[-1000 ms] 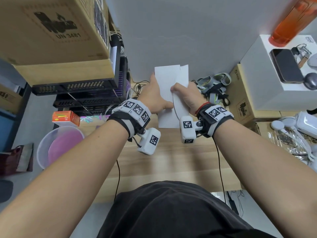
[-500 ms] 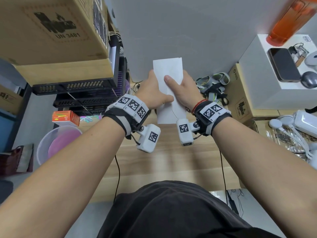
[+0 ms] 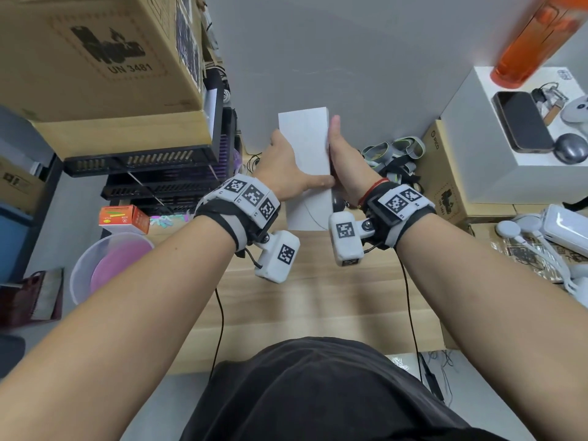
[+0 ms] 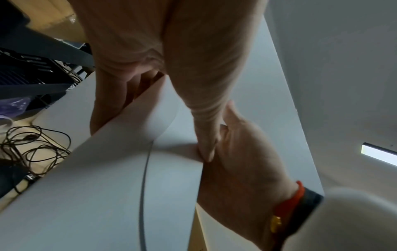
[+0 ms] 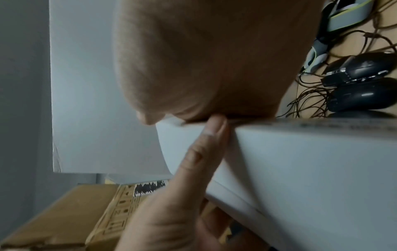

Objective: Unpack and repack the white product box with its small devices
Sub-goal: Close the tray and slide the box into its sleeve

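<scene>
White product box [image 3: 304, 144] — contents not visible; its lower part hidden behind the left hand [image 3: 284, 171] and the right hand [image 3: 345, 163]. Right fingers — concealed behind the box. Orange bottle [image 3: 528, 43] — cut off by the top edge.

The white product box [image 3: 304, 144] looks like smooth matt card. The tabletop [image 3: 318, 300] is pale wood-grain, perhaps laminate. The shipping carton [image 3: 95, 55] is rough brown corrugated cardboard; the orange bottle [image 3: 525, 46] is translucent glossy plastic.

Both hands [image 3: 283, 167] [image 3: 345, 163] forward, thumbs touching
</scene>
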`<state>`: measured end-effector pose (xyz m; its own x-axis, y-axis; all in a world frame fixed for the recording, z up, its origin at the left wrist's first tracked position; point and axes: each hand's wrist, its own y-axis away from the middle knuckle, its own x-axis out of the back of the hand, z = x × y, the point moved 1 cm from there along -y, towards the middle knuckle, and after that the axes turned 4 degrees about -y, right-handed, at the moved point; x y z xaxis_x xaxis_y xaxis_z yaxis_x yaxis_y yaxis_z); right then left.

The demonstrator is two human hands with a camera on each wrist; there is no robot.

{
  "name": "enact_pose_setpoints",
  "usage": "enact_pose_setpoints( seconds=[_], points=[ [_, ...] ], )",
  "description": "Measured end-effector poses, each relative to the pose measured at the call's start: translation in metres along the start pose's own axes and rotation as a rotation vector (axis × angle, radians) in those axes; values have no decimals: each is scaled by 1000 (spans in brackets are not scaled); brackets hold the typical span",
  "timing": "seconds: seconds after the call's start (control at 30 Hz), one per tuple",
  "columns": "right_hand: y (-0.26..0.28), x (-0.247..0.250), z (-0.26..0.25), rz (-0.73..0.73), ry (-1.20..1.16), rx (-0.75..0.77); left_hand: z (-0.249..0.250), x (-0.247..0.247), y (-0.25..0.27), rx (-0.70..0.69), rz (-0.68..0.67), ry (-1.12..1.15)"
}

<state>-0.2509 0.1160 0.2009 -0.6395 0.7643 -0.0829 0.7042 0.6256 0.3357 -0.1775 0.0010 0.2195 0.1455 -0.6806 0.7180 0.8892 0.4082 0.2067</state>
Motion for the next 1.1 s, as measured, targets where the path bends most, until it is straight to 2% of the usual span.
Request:
enact_pose_setpoints(
  seconds=[0.07, 0.17, 0.27, 0.33, 0.4, 0.5, 0.57, 0.63, 0.7, 0.77, 0.87, 0.93, 1.0, 1.1],
  points=[
    [6, -2, -2, -94, -96, 10, -5, 1, -2, 20, 33, 7],
    [12, -7, 1, -122, -205, -10, -7, 2, -4, 84, 79, 62],
    [8, -9, 9, -261, -291, -9, -8, 5, -1, 137, 148, 130],
    [6, -6, 17, -297, -274, -86, -10, 6, -2, 162, 166, 224],
    [7, 3, 28, -314, -169, -155, -14, 8, -1, 184, 132, 453],
    [10, 15, 42, -406, -38, -129, -23, 8, 2, 155, -14, 784],
    [12, 17, 47, -386, -1, -137, -29, 7, 4, 147, -135, 892],
    [11, 19, 47, -305, 161, -103, -39, 7, 3, 152, -119, 890],
    [10, 25, 49, -222, 472, -73, -55, 8, 1, 132, -45, 715],
    [11, 34, 57, -194, 767, -99, -69, 9, 3, 78, -43, 397],
    [9, 37, 83, -167, 970, -106, -86, -7, 3, -58, -167, -152],
    [8, 32, 99, -161, 1031, -36, -93, -24, 7, -89, -277, -429],
    [6, 24, 113, -185, 1055, -18, -105, -42, 10, -58, -336, -568],
    [-1, 20, 139, -215, 1080, -46, -127, -66, 13, -14, -366, -569]
  ],
)
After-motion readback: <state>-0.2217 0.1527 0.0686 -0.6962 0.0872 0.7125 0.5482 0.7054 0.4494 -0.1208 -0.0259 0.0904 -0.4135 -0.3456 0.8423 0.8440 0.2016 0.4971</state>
